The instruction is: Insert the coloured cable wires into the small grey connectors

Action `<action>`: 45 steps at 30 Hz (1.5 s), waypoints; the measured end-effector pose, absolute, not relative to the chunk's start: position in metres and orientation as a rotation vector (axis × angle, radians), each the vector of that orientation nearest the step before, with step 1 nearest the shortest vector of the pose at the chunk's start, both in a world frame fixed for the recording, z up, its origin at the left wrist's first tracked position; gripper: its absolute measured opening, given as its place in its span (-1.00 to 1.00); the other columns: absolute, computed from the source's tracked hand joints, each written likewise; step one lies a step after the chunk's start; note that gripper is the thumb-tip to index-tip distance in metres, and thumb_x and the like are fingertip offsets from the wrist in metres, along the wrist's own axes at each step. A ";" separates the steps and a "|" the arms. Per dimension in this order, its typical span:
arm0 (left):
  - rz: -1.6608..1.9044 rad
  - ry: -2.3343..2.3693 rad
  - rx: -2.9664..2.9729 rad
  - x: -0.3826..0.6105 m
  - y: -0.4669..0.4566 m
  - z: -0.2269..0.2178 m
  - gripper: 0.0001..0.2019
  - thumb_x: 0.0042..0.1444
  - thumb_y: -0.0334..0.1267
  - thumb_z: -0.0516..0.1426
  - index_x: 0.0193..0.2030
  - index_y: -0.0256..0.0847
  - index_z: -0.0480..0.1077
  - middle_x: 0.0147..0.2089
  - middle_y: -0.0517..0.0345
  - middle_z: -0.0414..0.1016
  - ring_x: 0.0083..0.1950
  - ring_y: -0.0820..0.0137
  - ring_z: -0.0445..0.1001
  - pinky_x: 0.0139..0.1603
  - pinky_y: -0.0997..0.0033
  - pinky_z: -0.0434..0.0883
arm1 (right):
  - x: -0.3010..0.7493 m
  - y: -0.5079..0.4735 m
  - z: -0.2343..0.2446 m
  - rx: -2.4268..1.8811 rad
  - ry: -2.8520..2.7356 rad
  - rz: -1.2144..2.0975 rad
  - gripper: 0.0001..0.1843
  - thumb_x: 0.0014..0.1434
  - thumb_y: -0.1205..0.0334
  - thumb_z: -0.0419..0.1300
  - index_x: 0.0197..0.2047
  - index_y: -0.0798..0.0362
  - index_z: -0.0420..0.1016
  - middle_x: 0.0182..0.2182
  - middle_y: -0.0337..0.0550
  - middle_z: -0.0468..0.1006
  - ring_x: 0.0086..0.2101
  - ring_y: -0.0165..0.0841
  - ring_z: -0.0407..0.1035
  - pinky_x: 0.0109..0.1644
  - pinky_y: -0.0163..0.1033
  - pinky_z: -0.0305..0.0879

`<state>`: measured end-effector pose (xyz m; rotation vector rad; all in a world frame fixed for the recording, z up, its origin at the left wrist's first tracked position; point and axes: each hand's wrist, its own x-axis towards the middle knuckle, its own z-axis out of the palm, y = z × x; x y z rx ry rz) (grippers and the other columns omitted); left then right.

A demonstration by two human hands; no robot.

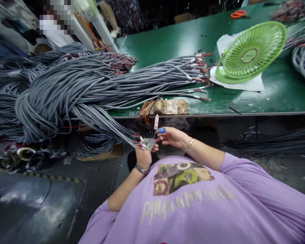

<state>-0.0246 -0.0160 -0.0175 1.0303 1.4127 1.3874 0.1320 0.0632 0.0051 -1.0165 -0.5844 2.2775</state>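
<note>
Just off the front edge of the bench, my left hand (144, 156) is closed around the ends of several grey cables (109, 124). Grey coverings wrap some of its fingers. Thin coloured wires (138, 143) fan out of the stripped cable ends there. My right hand (175, 137), with blue tape on one finger, pinches fine reddish wires (158, 139) beside the left fingers. Above the hands, a small pale tag (156, 122) hangs from a taped brown block (169, 106) with red and orange wires at the bench edge.
A large bundle of grey cables (53, 84) covers the left of the green bench (165, 44), stripped ends pointing right. A green fan (251, 51) stands on white paper at the right. Orange-handled scissors (238, 14) lie behind it. Coiled cables (91, 145) sit below the bench.
</note>
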 end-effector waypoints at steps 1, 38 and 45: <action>1.384 1.409 1.039 -0.024 -0.015 -0.019 -0.78 0.07 -0.13 0.23 -0.44 -0.27 0.46 -0.52 0.15 0.55 -0.58 0.45 0.50 -0.57 0.53 0.39 | 0.131 0.059 0.007 -1.007 -0.662 2.299 -0.89 0.03 0.29 0.23 -0.33 0.13 0.46 -0.45 -0.22 0.49 -0.52 -0.52 0.31 -0.48 -0.41 0.28; 1.367 1.403 0.948 -0.016 -0.014 -0.008 -0.73 0.01 -0.09 0.26 -0.50 -0.24 0.40 -0.57 0.18 0.52 -0.59 0.44 0.49 -0.55 0.50 0.42 | 0.118 0.053 0.016 -1.056 -1.012 2.028 -0.71 -0.19 0.18 0.40 -0.49 0.11 0.38 -0.59 -0.24 0.48 -0.54 -0.48 0.31 -0.48 -0.40 0.14; 1.467 1.392 0.842 -0.014 -0.009 0.001 -0.74 0.01 -0.11 0.25 -0.49 -0.25 0.39 -0.60 0.22 0.49 -0.63 0.48 0.44 -0.58 0.53 0.40 | 0.118 0.051 0.006 -1.002 -1.053 1.815 -0.81 -0.18 0.24 0.31 -0.58 0.12 0.37 -0.65 -0.33 0.36 -0.58 -0.54 0.15 -0.49 -0.38 0.08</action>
